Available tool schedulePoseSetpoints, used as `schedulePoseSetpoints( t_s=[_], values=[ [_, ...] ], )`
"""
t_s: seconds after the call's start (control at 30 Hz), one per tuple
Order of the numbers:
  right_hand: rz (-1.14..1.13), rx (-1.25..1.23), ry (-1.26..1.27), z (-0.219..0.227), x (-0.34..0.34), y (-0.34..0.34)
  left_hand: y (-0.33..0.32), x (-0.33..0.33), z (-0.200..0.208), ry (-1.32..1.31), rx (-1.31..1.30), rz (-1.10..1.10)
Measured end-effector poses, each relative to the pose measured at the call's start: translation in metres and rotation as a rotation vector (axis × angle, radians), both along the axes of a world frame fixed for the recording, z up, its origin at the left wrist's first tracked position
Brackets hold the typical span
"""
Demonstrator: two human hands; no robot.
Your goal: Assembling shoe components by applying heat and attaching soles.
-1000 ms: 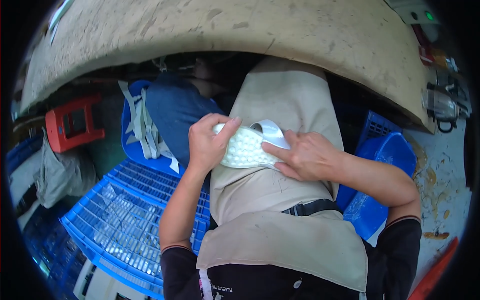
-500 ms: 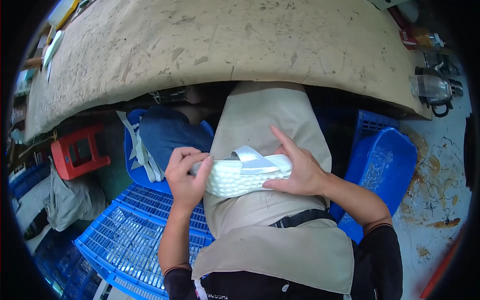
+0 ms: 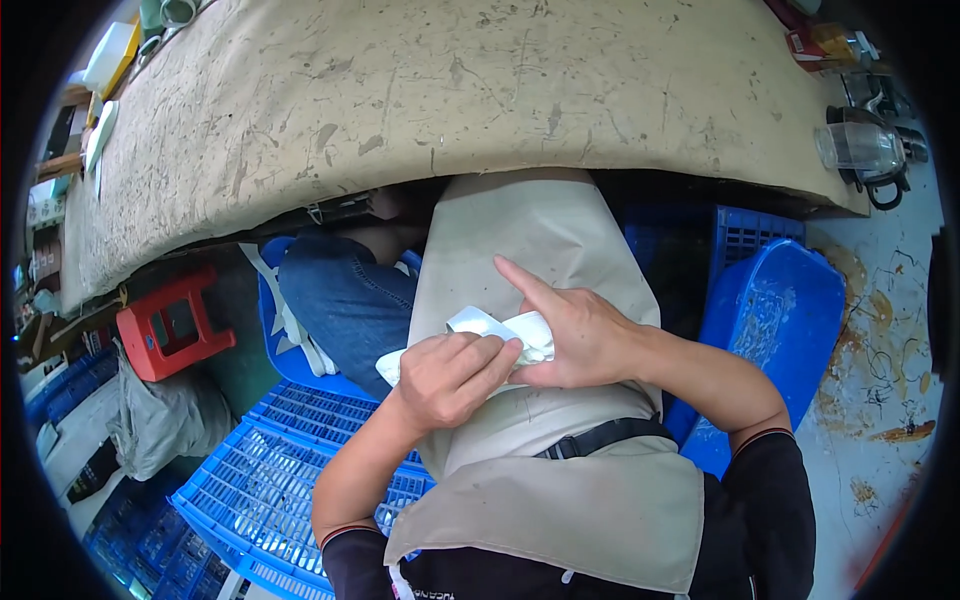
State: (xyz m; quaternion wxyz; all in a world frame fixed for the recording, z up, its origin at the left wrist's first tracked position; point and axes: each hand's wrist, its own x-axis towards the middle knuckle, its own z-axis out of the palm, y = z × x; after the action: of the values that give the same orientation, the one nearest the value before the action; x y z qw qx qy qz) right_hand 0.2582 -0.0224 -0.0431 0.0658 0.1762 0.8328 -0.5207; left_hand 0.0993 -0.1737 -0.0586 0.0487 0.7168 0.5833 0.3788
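Note:
A white slipper with a bumpy sole and a shiny silvery strap lies crosswise above my apron-covered lap. At its right end, my right hand grips it between thumb and palm, forefinger pointing up and away. My left hand is closed over the slipper's middle, fingers curled with their tips by the strap. Most of the sole is hidden behind that hand; its left end shows past the knuckles.
A scuffed tan-covered table spans the far side. Blue plastic crates stand at my left, near a red stool. White strips lie in a blue basin. Another blue bin and a glass jug are on the right.
My left hand has moved from the slipper's left end rightward over its middle, and its fingers have curled in. My right hand keeps its hold, slightly further left.

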Motion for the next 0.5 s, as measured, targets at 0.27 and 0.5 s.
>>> schedulePoseSetpoints(
  t_s=[0.27, 0.5],
  values=[
    [-0.004, -0.066, -0.032, -0.011, 0.001, 0.001, 0.009, -0.011, -0.011, 0.201, 0.003, -0.225],
    [0.031, -0.002, 0.108, -0.031, 0.015, 0.004, -0.008, -0.019, 0.009, 0.217, -0.46, 0.043]
  ],
)
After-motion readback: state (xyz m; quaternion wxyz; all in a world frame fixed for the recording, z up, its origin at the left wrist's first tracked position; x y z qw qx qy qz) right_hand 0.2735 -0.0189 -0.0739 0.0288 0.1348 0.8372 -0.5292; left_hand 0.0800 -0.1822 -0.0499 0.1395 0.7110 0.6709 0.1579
